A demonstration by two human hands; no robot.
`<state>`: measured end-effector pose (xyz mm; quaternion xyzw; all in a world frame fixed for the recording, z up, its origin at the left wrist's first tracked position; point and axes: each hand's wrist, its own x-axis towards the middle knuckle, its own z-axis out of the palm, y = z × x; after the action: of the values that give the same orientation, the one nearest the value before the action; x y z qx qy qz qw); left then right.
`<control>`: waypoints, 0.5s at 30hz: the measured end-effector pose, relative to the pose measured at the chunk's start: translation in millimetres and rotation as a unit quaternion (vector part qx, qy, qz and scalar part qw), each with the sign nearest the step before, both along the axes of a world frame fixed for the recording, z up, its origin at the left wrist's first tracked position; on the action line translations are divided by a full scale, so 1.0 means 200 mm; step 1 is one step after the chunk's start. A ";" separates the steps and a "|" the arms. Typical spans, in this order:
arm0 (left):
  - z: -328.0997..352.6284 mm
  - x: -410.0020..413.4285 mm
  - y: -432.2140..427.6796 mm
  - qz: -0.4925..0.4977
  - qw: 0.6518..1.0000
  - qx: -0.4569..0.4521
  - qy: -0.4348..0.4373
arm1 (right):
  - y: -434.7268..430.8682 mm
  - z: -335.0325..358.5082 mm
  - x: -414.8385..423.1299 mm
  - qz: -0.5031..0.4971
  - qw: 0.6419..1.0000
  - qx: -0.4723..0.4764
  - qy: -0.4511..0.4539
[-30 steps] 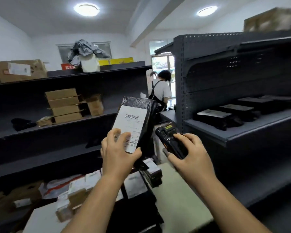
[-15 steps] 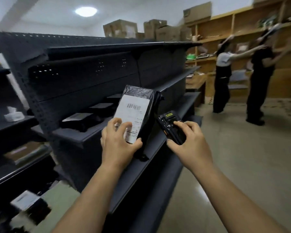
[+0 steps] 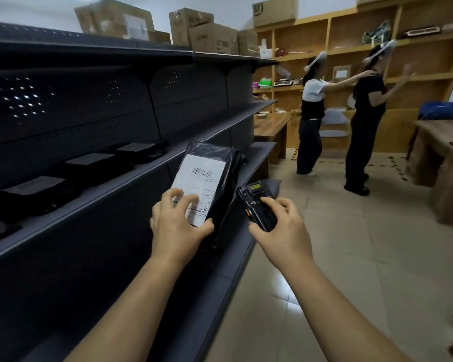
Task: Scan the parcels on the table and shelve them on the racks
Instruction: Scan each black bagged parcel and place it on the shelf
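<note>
Several tiers of a dark rack (image 3: 102, 131) ran along your nine o'clock toward wooden shelving (image 3: 416, 61) at one o'clock. Pale floor tiles (image 3: 351, 270) filled the aisle from three to five o'clock, with a wooden table (image 3: 439, 163) at three. Two people (image 3: 310, 113) stood before the wooden shelving with their arms raised. Cartons (image 3: 209, 35) sat on the rack's top at twelve.

The rack was matt metal, with perforated back panels and long, thin-edged shelves. At nine to ten o'clock some shelved parcels (image 3: 34, 189) lay flat in a row, black and slab-like. The cartons were creased brown card.

Your parcel (image 3: 228, 178) was at the centre of view, upright in the air just out from the rack's shelf edge. It was an oblong bag of glossy, wrinkled black plastic. Its white label (image 3: 202, 176) faced you, with a barcode near the top and print below too blurred to read. Your left hand (image 3: 175, 228) gripped its lower end, fingertips spread on the label and thumb beneath. Your right hand (image 3: 285, 231) held a black scanner (image 3: 256, 207) just beside the parcel at its four o'clock, with fingers curled round the body and thumb on the keys.
</note>
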<state>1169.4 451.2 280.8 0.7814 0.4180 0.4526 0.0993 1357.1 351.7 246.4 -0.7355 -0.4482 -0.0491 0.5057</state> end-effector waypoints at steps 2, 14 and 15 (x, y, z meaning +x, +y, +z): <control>-0.02 0.11 0.12 0.004 1.000 -0.007 0.003 | 0.11 -0.02 0.11 0.002 1.000 -0.014 -0.004; -0.05 1.17 0.90 -0.037 0.999 -0.024 -0.007 | 0.80 0.01 1.10 -0.026 0.999 -0.022 0.000; -0.05 1.26 0.95 -0.036 0.999 -0.023 -0.008 | 0.86 0.00 1.19 -0.023 1.000 -0.020 -0.001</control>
<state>1421.0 641.8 269.8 0.7899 0.3994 0.4447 0.1369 1594.6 524.0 246.7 -0.7559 -0.4324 -0.0525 0.4888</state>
